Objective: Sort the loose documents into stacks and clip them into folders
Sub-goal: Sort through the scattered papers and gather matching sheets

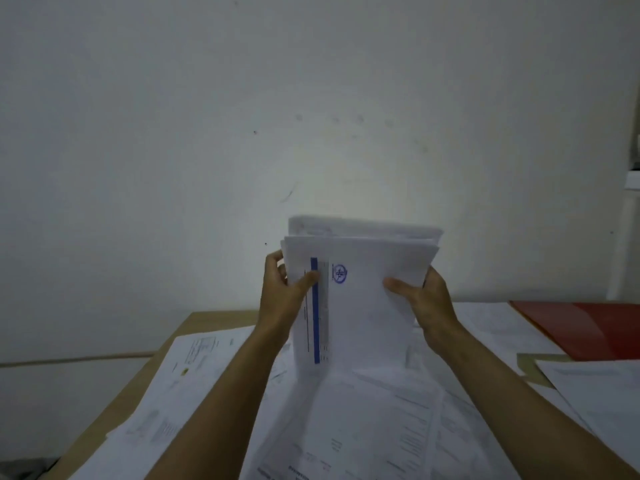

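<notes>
Both bare forearms reach forward and upward from the lower edge, converging toward the middle. The left hand (281, 289) grips the stack (360, 299) at its left edge, thumb across the front. The right hand (420, 296) grips the right edge, thumb pressed on the front sheet, fingers behind.

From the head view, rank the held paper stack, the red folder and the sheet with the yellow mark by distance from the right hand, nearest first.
1. Held paper stack: gripped by the right hand itself, with the left hand on its other edge.
2. Red folder: on the table off to the right.
3. Sheet with the yellow mark: far left, beyond the left arm.
</notes>
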